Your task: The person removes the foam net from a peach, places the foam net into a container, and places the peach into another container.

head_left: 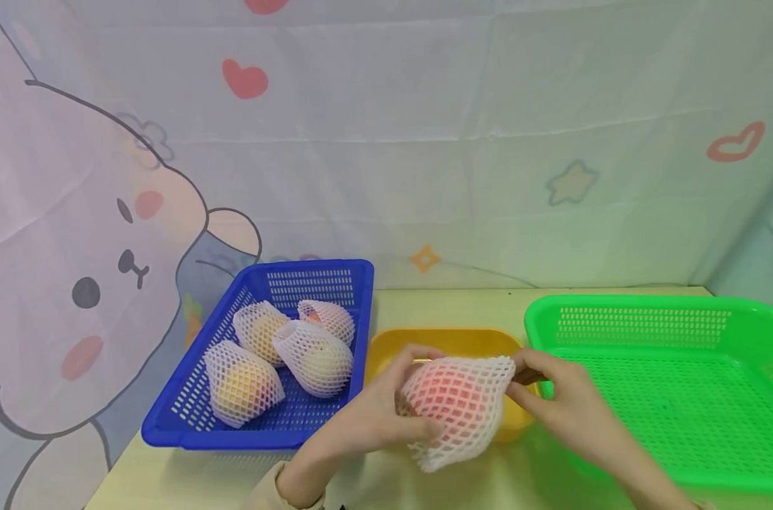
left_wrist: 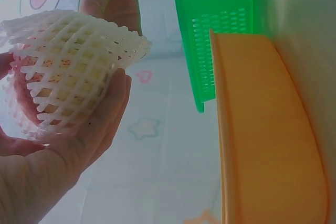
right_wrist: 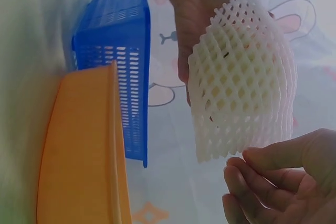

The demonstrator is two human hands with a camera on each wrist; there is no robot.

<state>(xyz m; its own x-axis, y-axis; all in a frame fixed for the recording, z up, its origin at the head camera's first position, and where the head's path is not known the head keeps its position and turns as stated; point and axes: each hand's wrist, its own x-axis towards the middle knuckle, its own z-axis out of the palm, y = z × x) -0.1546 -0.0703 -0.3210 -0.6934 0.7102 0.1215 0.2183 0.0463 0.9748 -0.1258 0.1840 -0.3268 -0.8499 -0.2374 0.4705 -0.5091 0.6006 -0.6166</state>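
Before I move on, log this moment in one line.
left hand: holds fruit | right hand: pinches foam net | blue basket: four netted fruits | green basket: at right

green basket (head_left: 667, 397) cropped by head view's right edge, yellow tub (head_left: 463, 341) partly hidden behind netted fruit (head_left: 456, 397)

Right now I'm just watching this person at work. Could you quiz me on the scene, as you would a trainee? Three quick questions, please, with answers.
1. In the head view, how many netted fruits can be seen in the blue basket?

2. True or false: the yellow container stands between the blue basket and the green basket.

3. What does the left hand hold?
A) the rim of the blue basket
B) a reddish fruit in a white foam net
C) the yellow container

Key: 1. Four. 2. True. 3. B.
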